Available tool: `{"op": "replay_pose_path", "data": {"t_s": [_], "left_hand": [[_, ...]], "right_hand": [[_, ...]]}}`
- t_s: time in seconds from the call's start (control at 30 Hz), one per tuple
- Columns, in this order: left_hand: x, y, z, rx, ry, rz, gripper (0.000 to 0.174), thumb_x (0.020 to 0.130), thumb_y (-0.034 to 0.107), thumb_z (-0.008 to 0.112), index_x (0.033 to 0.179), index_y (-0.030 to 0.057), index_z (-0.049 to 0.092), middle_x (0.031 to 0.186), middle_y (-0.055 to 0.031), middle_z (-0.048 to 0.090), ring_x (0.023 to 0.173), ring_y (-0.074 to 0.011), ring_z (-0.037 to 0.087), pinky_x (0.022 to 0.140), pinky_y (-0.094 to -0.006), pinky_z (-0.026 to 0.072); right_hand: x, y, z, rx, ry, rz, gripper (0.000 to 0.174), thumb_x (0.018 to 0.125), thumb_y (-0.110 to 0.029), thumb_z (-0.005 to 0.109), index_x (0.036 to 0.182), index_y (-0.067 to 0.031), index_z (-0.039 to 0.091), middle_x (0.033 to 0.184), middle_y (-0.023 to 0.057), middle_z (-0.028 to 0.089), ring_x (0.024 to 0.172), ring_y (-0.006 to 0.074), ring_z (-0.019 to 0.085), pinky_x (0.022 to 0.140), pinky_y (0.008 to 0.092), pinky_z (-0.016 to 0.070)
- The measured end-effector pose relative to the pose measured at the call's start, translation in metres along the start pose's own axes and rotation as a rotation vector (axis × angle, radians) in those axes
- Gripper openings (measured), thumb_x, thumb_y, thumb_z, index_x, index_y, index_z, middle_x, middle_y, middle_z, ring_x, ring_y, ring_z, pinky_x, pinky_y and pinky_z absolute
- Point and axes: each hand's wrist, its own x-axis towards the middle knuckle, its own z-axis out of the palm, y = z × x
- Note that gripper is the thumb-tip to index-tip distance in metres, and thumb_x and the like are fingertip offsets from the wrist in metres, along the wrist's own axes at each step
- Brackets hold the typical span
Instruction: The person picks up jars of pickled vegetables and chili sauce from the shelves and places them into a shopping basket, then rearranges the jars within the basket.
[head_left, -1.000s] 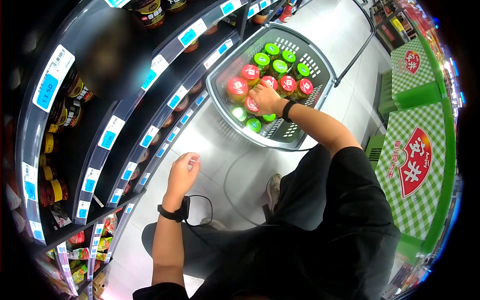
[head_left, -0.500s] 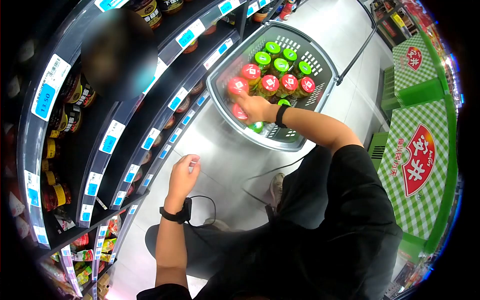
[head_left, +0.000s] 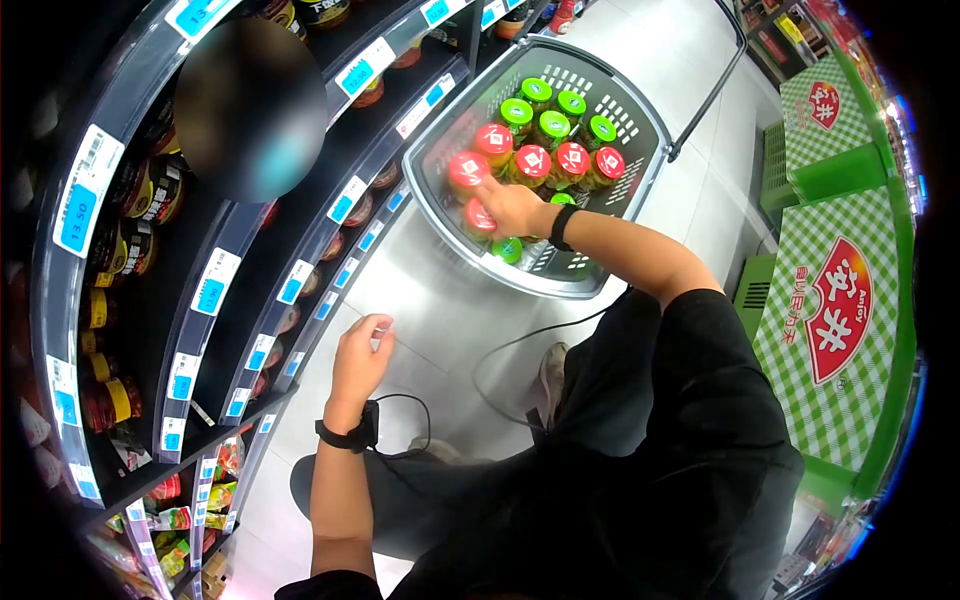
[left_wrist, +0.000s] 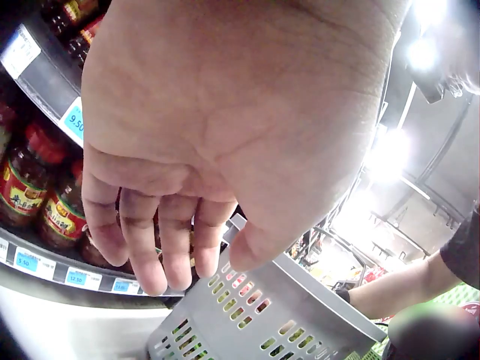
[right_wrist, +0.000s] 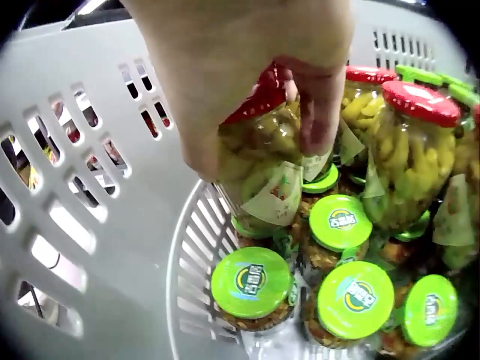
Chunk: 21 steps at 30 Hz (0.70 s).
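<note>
Right hand (head_left: 510, 210) has a red-lidded jar (right_wrist: 255, 169) of what looks like green peppers pinched up near its lid, thumb on one side and fingers on the other, down inside the basket by the wall. Going big to small: there's shelving (head_left: 225, 433) full of jars along the person's left, a green checked display (head_left: 800, 400) on the right, and between them the grey basket (right_wrist: 135, 255), its handle (head_left: 708, 98) swung out past the far side, so that's not blocking anything. Left hand (head_left: 362, 355) hangs outside over the floor, fingers loosely bent, holding nothing. As for progress, I'd call it well along: a whole bunch of jars is already in there, six red lids showing from above plus a group of green-lidded jars (right_wrist: 251, 285), with the reds looking like an upper layer. What's left, as far as I can tell, is letting go of that one jar; can't tell if it's fully resting or slightly lifted. Can't see whether more jars are due. Main nuisance is tight quarters, imo, with neighbouring lids and the wall right beside the fingers. Smallest thing worth a mention is the thin cable (head_left: 429, 425) looping from the left wrist, near the leg, away from the jars.
</note>
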Motion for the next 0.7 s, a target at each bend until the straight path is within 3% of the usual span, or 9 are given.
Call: {"op": "replay_pose_path", "data": {"t_s": [0.17,0.27,0.43,0.53,0.63,0.67,0.7], "left_hand": [[0.001,0.000,0.005,0.018,-0.013,0.011,0.018,0.090,0.009,0.066,0.105,-0.0008,0.067,0.101,-0.0155,0.073,0.085,-0.0264,0.070,0.076,-0.0360,0.0540],[0.001,-0.005,0.007,0.039,-0.007,0.050,0.020,0.092,0.010,0.067,0.109,0.0005,0.068,0.099,-0.0120,0.074,0.084,-0.0212,0.070,0.065,-0.0308,0.0519],[0.000,-0.002,0.009,0.031,-0.005,0.020,0.018,0.090,0.009,0.066,0.106,-0.0001,0.067,0.099,-0.0140,0.073,0.083,-0.0243,0.070,0.068,-0.0334,0.0528],[-0.001,0.002,0.008,0.032,-0.005,0.013,0.018,0.090,0.009,0.066,0.105,-0.0003,0.067,0.100,-0.0153,0.072,0.083,-0.0263,0.070,0.070,-0.0348,0.0534],[-0.002,-0.002,0.005,0.032,0.008,0.049,0.018,0.090,0.009,0.066,0.106,0.0003,0.067,0.100,-0.0156,0.072,0.084,-0.0271,0.071,0.070,-0.0348,0.0536],[-0.002,-0.004,0.005,0.028,0.018,0.067,0.018,0.090,0.009,0.066,0.106,0.0005,0.067,0.100,-0.0157,0.072,0.084,-0.0274,0.071,0.070,-0.0348,0.0536],[-0.002,-0.003,0.004,0.021,0.021,0.062,0.018,0.090,0.010,0.066,0.106,0.0007,0.067,0.101,-0.0155,0.072,0.084,-0.0277,0.071,0.070,-0.0353,0.0540]], "right_hand": [[-0.002,-0.002,0.003,0.002,0.014,-0.004,0.081,0.065,-0.030,0.090,0.127,-0.0025,0.046,0.122,0.0192,0.051,0.089,0.0397,0.068,0.074,0.0483,0.0577],[-0.001,0.000,0.010,-0.049,0.021,-0.017,0.088,0.063,-0.035,0.092,0.129,-0.0032,0.044,0.123,0.0185,0.050,0.091,0.0393,0.069,0.074,0.0477,0.0579],[-0.004,-0.012,0.006,-0.126,0.012,0.011,0.092,0.061,-0.037,0.094,0.130,-0.0008,0.044,0.131,0.0197,0.048,0.094,0.0382,0.069,0.076,0.0461,0.0585],[-0.013,-0.031,-0.023,-0.239,-0.035,0.030,0.084,0.068,-0.039,0.090,0.129,0.0000,0.046,0.125,0.0205,0.058,0.091,0.0372,0.071,0.074,0.0451,0.0593],[-0.009,-0.038,-0.069,-0.183,-0.142,0.226,0.069,0.077,-0.041,0.081,0.125,-0.0010,0.051,0.108,0.0177,0.069,0.087,0.0353,0.073,0.070,0.0447,0.0597],[-0.014,-0.041,-0.094,-0.198,0.023,0.206,0.050,0.084,-0.039,0.072,0.116,-0.0018,0.058,0.086,0.0153,0.072,0.081,0.0346,0.074,0.066,0.0461,0.0593],[-0.012,-0.037,-0.111,-0.198,0.130,0.181,0.043,0.085,-0.036,0.071,0.111,-0.0030,0.061,0.083,0.0170,0.072,0.079,0.0356,0.073,0.065,0.0470,0.0589]]}}
